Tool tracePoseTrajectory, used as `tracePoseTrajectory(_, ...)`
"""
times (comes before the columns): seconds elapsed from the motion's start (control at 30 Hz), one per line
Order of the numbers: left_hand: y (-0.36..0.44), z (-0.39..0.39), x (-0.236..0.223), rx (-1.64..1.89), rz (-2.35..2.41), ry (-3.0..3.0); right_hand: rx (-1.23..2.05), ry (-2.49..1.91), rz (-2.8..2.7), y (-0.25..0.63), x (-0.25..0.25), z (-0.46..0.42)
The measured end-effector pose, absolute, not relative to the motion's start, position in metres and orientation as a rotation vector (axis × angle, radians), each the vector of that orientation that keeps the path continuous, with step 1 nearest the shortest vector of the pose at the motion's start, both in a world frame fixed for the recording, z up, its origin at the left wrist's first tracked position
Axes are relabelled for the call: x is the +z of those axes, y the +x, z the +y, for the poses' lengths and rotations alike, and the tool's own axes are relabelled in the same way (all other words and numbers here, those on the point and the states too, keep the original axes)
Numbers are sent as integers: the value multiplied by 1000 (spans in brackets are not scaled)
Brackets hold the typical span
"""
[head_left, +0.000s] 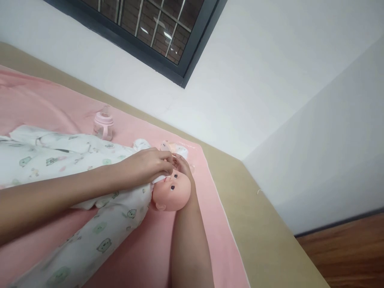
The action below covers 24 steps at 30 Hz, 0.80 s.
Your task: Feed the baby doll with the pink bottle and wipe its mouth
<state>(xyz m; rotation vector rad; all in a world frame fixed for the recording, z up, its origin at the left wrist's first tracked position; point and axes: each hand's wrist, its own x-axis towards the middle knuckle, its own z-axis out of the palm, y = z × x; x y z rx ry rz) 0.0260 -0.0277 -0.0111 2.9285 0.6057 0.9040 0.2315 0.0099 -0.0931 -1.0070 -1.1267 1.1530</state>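
Observation:
A baby doll [177, 194] lies on its back, its head toward the right and its body in a white garment [105, 156] with green animal prints. My left hand [153, 162] reaches across the chest, fingers closed beside the chin, where a bit of white cloth [159, 179] shows. My right hand [183, 165] comes round behind the head, its forearm touching the crown. Its curled fingers meet those of my left hand by the far cheek. Whatever is pinched between them is too small to make out.
A pink baby bottle [103, 126] stands beyond the doll. Small white patterned cloth items [181, 151] lie just past my hands. Beneath is a pink sheet [216, 224] on a tan surface [249, 216], bordered by a white wall [222, 108] with a barred window [156, 28].

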Motion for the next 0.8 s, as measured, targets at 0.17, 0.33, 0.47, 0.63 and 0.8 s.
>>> tracePoseTrajectory(0.17, 27, -26, -14, 933, 595, 2941, 1149, -988, -1172, 233, -89, 6)
tracePoseTrajectory(0.33, 23, -23, -2, 837, 665, 2761, 1180, -983, -1133, 235, -94, 11)
tracePoseTrajectory(0.47, 13, -19, 7, 642, 667, 2627, 1222, -979, -1077, 235, -102, 20)
tracePoseTrajectory(0.63, 8, -19, 7, 553, 570, 2556, 1250, -998, -1046, 236, -106, 25)
tracePoseTrajectory(0.8, 13, -24, 7, 491, 661, 2553, 1251, -987, -1039, 237, -106, 25)
